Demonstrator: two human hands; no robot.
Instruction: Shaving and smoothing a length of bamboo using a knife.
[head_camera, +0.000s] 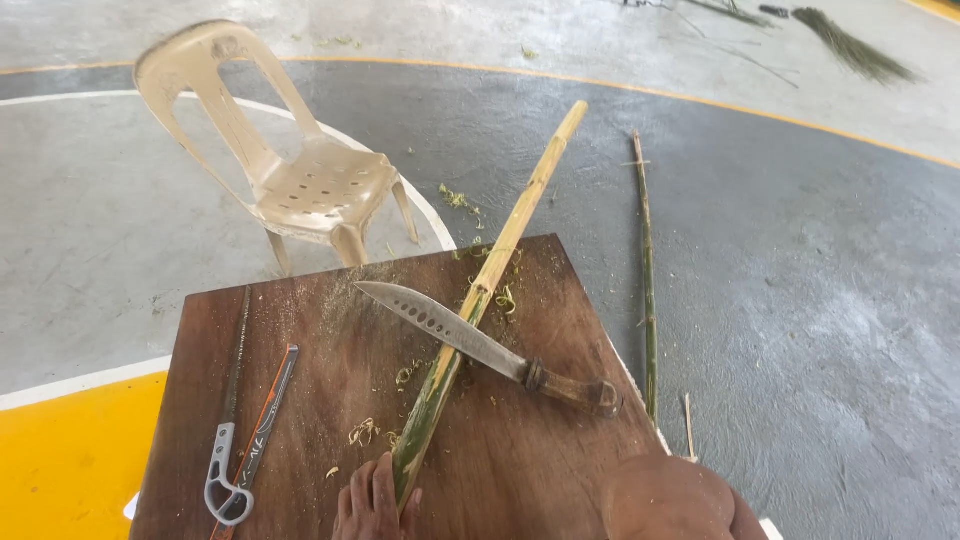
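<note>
Left hand (372, 500) clamps the long green-yellow bamboo pole (478, 300) at 6 o'clock on the brown wooden desk (560, 470); steel wooden-handled knife (480, 345) rests across it. Right hand unseen. Best pin firmly, fingers off the blade.

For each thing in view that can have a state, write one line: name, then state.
Bamboo pole: partly peeled, lying across board.
Knife: lying unheld, blade across the pole.
Hacksaw: flat on board, unheld.
Left hand: resting at pole's near end.
Plastic chair: upright, unoccupied.
</note>
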